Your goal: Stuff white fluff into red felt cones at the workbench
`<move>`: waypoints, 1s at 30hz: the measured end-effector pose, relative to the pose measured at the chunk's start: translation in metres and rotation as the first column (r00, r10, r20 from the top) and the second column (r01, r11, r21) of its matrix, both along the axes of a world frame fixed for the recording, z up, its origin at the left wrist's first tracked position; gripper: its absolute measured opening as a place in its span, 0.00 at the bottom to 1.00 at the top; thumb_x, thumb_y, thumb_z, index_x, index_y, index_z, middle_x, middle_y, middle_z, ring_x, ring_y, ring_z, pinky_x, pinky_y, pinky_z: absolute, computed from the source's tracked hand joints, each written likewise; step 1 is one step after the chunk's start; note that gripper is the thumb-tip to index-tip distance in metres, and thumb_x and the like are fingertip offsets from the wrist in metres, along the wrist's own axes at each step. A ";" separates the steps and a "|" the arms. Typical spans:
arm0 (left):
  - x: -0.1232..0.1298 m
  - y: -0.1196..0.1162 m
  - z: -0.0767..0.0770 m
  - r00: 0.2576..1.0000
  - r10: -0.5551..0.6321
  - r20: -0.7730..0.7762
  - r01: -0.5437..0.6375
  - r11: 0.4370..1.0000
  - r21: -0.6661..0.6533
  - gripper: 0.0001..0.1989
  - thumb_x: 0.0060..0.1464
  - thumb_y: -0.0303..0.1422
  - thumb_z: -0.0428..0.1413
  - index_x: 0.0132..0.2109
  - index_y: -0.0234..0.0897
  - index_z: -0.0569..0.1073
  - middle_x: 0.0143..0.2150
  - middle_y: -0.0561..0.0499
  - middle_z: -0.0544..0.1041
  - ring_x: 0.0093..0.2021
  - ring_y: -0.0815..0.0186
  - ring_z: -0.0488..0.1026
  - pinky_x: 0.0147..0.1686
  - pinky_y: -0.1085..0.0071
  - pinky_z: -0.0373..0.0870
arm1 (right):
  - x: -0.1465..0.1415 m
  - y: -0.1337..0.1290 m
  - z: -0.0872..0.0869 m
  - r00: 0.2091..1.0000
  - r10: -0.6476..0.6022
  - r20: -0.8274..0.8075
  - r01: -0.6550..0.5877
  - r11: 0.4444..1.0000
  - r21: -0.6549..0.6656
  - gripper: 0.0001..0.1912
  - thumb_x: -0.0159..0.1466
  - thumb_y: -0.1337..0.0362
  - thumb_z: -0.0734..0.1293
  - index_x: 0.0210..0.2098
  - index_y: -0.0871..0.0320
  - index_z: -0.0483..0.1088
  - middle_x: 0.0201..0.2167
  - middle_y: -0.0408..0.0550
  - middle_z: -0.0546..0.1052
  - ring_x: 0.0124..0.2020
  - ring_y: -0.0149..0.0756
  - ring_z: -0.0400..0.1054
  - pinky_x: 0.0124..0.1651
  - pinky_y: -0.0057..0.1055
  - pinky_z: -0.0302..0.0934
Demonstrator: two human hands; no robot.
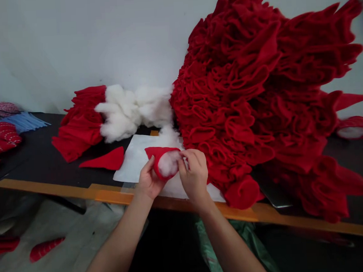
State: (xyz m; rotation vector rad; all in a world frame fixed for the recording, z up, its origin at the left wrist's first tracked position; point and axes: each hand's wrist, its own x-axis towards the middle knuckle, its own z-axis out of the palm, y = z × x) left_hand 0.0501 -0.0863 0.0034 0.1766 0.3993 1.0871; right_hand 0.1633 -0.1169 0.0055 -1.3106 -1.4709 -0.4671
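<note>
My left hand [149,179] is closed round a small red felt cone [157,154], its wide mouth turned toward me. White fluffy stuffing [168,163] fills that mouth. At the right rim of the opening, my right hand [193,170] pinches with thumb and fingers at the stuffing's edge; the fingertips are partly hidden. Under both hands lies a white sheet [133,157] on the black table. Left of the sheet, a flat red felt cone [104,160] rests on its side.
A tall heap of red felt cones [228,92] rises at the right. Behind my hands sits loose white stuffing [121,111] beside a smaller red stack [82,121]. Blue strips [27,122] and red striped pieces [3,136] lie far left. An orange-brown edge [111,195] borders the table.
</note>
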 end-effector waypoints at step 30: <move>-0.016 -0.010 -0.001 0.995 0.064 0.074 -0.065 0.998 0.013 0.15 0.59 0.36 0.47 0.40 0.28 0.73 0.36 0.43 0.79 0.38 0.62 0.76 0.50 0.63 0.68 | -0.026 -0.029 -0.011 0.968 0.225 -0.113 -0.238 0.963 -0.123 0.14 0.62 0.71 0.59 0.46 0.56 0.68 0.44 0.52 0.74 0.51 0.43 0.64 0.53 0.49 0.59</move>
